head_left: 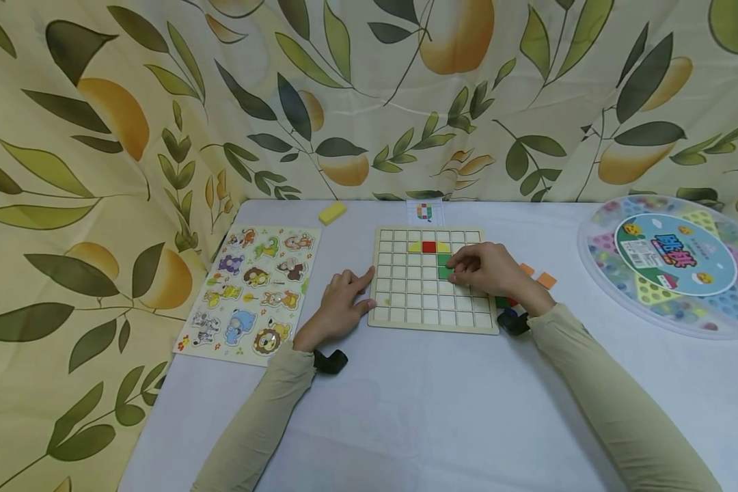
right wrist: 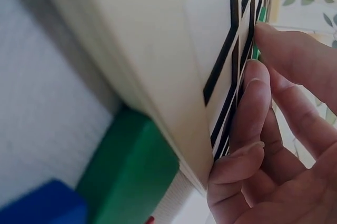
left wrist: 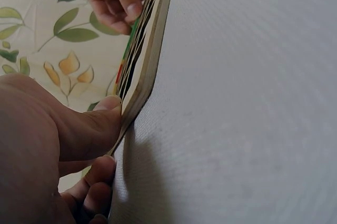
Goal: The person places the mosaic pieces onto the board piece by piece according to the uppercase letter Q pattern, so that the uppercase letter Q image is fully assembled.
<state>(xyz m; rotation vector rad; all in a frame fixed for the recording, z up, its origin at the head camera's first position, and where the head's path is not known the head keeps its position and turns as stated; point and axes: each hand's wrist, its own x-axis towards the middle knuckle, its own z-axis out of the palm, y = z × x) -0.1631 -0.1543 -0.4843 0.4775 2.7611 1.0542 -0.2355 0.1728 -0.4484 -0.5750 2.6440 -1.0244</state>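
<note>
A square wooden grid board lies on the white table. Near its upper edge sit a red square tile and yellow rounded tiles, with green square tiles below on the right. My left hand rests beside the board, thumb and index fingertip touching its left edge; the left wrist view shows the thumb against that edge. My right hand reaches over the board's right side. Its fingertips pinch a green tile low against the grid; the fingers partly hide it.
Loose orange tiles lie right of the board, with green and blue pieces by its edge. A pattern card and yellow block lie behind. An animal sticker sheet is left; a round bead case is right.
</note>
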